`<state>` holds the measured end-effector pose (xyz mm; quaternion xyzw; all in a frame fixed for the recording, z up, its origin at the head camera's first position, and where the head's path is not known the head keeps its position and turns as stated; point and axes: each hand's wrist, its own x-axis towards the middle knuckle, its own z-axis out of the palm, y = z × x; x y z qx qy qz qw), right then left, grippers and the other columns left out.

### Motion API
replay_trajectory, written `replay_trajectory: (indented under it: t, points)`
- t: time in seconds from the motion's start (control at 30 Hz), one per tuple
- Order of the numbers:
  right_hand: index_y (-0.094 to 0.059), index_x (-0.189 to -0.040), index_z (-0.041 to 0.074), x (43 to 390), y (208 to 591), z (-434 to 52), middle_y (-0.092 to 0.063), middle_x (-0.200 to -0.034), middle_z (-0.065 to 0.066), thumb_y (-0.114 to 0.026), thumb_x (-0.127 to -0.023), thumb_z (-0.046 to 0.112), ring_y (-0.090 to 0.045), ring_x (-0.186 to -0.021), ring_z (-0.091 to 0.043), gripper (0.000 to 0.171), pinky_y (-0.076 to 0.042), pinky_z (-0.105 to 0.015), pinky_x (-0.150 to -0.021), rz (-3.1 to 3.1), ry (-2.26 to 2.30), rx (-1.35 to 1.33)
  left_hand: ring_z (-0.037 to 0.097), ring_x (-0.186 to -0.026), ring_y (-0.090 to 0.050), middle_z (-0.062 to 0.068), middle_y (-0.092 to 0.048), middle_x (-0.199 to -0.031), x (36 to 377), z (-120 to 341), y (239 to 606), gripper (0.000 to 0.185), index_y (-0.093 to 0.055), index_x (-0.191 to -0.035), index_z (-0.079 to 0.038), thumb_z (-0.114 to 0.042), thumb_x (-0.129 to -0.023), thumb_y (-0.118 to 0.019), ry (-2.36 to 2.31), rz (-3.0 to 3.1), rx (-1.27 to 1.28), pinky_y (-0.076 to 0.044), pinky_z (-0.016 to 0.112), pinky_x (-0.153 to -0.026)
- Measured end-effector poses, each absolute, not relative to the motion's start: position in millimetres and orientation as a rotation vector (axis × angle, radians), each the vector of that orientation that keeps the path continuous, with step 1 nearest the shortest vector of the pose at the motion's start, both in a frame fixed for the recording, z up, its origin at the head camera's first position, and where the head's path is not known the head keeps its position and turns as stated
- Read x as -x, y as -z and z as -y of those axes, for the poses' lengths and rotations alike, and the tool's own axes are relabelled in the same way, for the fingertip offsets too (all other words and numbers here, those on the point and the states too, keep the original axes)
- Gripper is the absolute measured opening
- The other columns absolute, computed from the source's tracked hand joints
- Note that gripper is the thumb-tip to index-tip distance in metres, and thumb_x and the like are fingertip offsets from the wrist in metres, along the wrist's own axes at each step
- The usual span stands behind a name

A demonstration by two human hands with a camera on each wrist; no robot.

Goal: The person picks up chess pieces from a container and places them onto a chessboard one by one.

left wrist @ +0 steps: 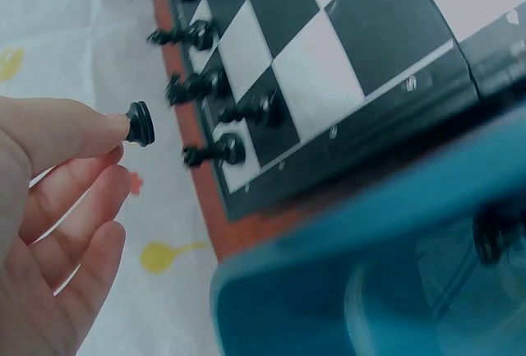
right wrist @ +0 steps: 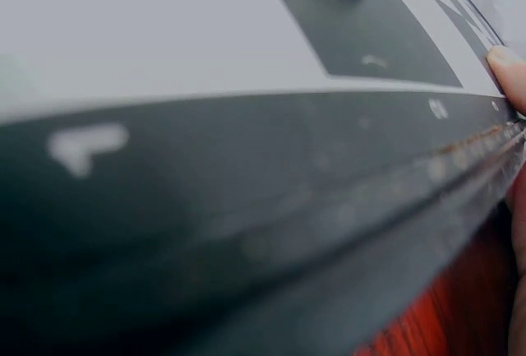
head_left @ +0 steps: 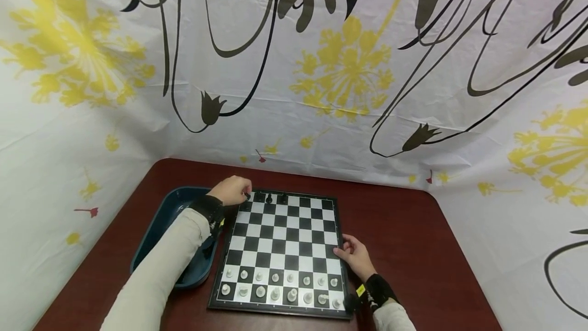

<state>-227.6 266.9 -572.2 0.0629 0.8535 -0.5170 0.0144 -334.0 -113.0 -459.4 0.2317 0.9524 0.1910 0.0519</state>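
Note:
Over the far left corner of the chessboard (head_left: 291, 234), my left hand (head_left: 231, 191) pinches a black chess piece (left wrist: 142, 123) between thumb and fingers. Its round base sticks out past the thumb; the rest is hidden by the fingers. Several black pieces (left wrist: 215, 150) stand in the board's far left corner, close to this hand in the left wrist view. At the right edge of the board, my right hand (head_left: 356, 255) holds the rim, the thumb (right wrist: 509, 80) on top and the other fingers lower at the side.
Two rows of white pieces (head_left: 292, 295) stand along the board's near side. A blue tray (left wrist: 271, 290) with dark pieces inside sits left of the board, under my left forearm. Patterned white cloth (head_left: 285, 142) hangs behind the dark red table (head_left: 395, 229).

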Motion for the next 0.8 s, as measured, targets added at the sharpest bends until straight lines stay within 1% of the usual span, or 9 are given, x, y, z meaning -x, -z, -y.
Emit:
replay_trajectory:
  t: [0.13,0.3,0.53,0.8]
  points:
    - [-0.052,-0.119,-0.004,228,572,-268,-0.05,-0.082,-0.007,-0.073,-0.073,0.009,-0.044,-0.065,-0.01,0.052,-0.038,-0.02,-0.058,-2.644,1.633,-0.192,0.013,-0.066,-0.049,-0.001,-0.055,-0.074,337,102,467,0.008,-0.062,-0.081,-0.008,-0.003,-0.075,-0.064,-0.594,-2.879,-0.727,-0.042,0.029,-0.061]
    - [-0.053,-0.118,-0.005,228,572,-268,-0.051,-0.081,-0.008,-0.074,-0.073,0.008,-0.045,-0.065,-0.01,0.051,-0.038,-0.02,-0.057,-2.632,1.656,-0.195,0.013,-0.068,-0.05,-0.002,-0.055,-0.075,341,91,478,0.01,-0.061,-0.079,-0.011,-0.002,-0.075,-0.065,-0.592,-2.845,-0.754,-0.043,0.029,-0.062]
    - [-0.052,-0.119,-0.004,231,572,-267,-0.052,-0.081,-0.008,-0.074,-0.072,0.009,-0.047,-0.066,-0.012,0.054,-0.039,-0.02,-0.057,-2.612,1.652,-0.21,0.013,-0.066,-0.05,-0.002,-0.055,-0.071,347,83,491,0.012,-0.06,-0.074,-0.013,-0.002,-0.074,-0.066,-0.569,-2.844,-0.684,-0.042,0.029,-0.06]
    - [-0.051,-0.118,-0.008,222,551,-263,-0.052,-0.08,-0.009,-0.072,-0.073,0.004,-0.047,-0.065,-0.012,0.052,-0.039,-0.02,-0.056,-2.567,1.673,-0.192,0.014,-0.063,-0.049,-0.002,-0.054,-0.069,346,78,497,0.014,-0.059,-0.073,-0.013,0.0,-0.074,-0.064,-0.561,-2.824,-0.657,-0.041,0.028,-0.058]
